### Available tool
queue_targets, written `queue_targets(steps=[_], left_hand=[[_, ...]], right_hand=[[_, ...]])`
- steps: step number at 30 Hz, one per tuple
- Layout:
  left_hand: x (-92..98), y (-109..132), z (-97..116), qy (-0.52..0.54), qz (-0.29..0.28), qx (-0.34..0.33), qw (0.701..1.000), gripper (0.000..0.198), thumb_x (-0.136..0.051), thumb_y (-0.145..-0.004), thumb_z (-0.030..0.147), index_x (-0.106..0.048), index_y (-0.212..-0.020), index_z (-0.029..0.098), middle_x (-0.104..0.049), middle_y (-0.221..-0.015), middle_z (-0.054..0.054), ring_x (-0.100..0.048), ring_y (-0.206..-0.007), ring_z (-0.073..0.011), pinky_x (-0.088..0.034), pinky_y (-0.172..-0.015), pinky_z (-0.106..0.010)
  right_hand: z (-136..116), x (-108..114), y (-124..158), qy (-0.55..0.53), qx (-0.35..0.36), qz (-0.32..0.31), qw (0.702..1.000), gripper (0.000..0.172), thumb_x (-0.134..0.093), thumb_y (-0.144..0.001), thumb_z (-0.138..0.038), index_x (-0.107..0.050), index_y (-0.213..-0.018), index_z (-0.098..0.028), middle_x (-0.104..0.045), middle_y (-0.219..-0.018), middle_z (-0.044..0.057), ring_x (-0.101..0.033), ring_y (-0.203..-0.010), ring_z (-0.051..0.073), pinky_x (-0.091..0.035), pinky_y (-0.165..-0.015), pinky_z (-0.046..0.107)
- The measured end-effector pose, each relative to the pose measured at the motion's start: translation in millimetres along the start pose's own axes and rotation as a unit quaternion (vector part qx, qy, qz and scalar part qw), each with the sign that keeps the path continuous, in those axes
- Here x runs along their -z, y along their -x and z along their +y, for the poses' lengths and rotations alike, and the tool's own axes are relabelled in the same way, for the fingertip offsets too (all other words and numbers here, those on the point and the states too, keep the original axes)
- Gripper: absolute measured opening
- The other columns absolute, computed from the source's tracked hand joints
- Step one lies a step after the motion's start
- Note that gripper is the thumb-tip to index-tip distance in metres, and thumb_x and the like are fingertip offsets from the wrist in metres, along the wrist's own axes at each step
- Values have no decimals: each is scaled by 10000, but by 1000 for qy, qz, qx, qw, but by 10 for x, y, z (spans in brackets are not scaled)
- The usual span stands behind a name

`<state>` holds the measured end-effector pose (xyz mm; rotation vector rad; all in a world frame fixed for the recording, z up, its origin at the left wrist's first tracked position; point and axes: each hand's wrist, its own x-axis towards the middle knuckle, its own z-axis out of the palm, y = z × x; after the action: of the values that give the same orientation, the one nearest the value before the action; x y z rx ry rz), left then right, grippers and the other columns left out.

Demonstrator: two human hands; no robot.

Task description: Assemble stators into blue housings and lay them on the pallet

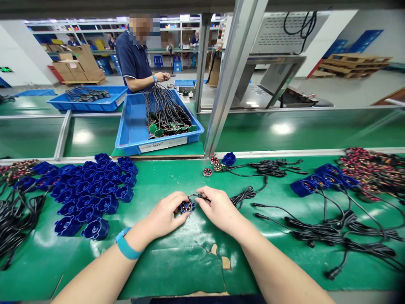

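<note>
On the green mat my left hand (166,215) is closed round a small blue round housing (186,206) with a copper-coloured winding inside. My right hand (218,207) pinches the black cable (243,195) where its end meets that housing. The cable trails off to the right in a coiled bundle. A blue band (126,248) sits on my left wrist.
Several blue housings (91,192) lie piled at the left, with black cables (15,215) beyond them. More cabled parts (325,179) and cables (332,232) spread at the right. A blue tray (133,126) of wired boards stands behind. A person (136,59) works across the bench. A metal post (228,76) rises at centre.
</note>
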<state>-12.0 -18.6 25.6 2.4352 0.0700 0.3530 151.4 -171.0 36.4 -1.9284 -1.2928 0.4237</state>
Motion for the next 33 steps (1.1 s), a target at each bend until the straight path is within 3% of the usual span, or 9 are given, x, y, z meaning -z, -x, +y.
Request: queue_targets(steps=[7, 10, 12, 15, 18, 24, 28, 33], left_hand=[[-27, 27, -75, -58, 8, 0, 998, 423, -672, -919, 321, -548, -1314, 232, -648, -1227, -96, -652, -1091, -225, -572, -930, -381], [-38, 31, -92, -78, 22, -13, 997, 454, -670, -925, 355, -542, -1340, 222, -659, -1236, -104, -664, -1094, -229, -577, -946, -393], [-47, 32, -103, -84, 33, -17, 996, 449, -668, -925, 374, -555, -1331, 220, -666, -1233, -104, -675, -1084, -226, -586, -936, -384], [-63, 38, -122, -97, 42, -24, 994, 373, -646, -940, 372, -604, -1280, 227, -675, -1208, -97, -695, -1042, -216, -604, -887, -354], [-81, 45, -136, -114, 54, -28, 992, 356, -634, -946, 378, -624, -1265, 221, -678, -1199, -101, -704, -1026, -221, -606, -882, -356], [-103, 42, -116, -105, 61, -11, 993, 357, -658, -927, 408, -641, -1224, 212, -701, -1126, -87, -710, -980, -208, -601, -874, -333], [-112, 36, -91, -109, 59, -4, 992, 336, -674, -914, 417, -658, -1176, 207, -708, -1075, -75, -710, -946, -206, -600, -856, -333], [-94, 19, -49, -114, 55, -9, 992, 297, -647, -935, 406, -676, -1160, 213, -704, -1048, -73, -709, -931, -197, -598, -840, -316]], right_hand=[[-13, -19, -9, -9, -35, 12, 999, 59, -622, -907, -227, -634, -953, -192, -707, -840, 33, -649, -785, 179, -476, -751, 300], [-35, -34, -3, -22, -37, 12, 999, 111, -571, -931, -277, -641, -917, -192, -710, -825, 42, -640, -765, 178, -474, -743, 309], [-53, -73, 9, -90, -75, -20, 993, 174, -528, -943, -321, -630, -915, -184, -701, -769, 33, -607, -643, 151, -470, -651, 293], [-77, -167, 24, -241, -157, -71, 955, 324, -504, -935, -380, -563, -1161, -156, -694, -711, 5, -511, -458, 113, -412, -477, 256], [-102, -241, 28, -335, -202, -85, 917, 660, -557, -885, -416, -345, -1435, -120, -692, -680, -9, -473, -408, 109, -339, -398, 226], [-158, -232, 11, -456, -250, -115, 846, 894, -649, -792, -479, -279, -1482, -49, -652, -596, -12, -348, -386, 66, -193, -385, 194], [-161, -205, 0, -482, -256, -126, 828, 989, -693, -762, -490, -230, -1508, -35, -633, -578, -21, -317, -387, 57, -167, -396, 196], [-123, -217, -20, -467, -267, -132, 833, 1037, -700, -742, -503, -207, -1529, -41, -622, -562, -22, -306, -376, 56, -149, -398, 196]])
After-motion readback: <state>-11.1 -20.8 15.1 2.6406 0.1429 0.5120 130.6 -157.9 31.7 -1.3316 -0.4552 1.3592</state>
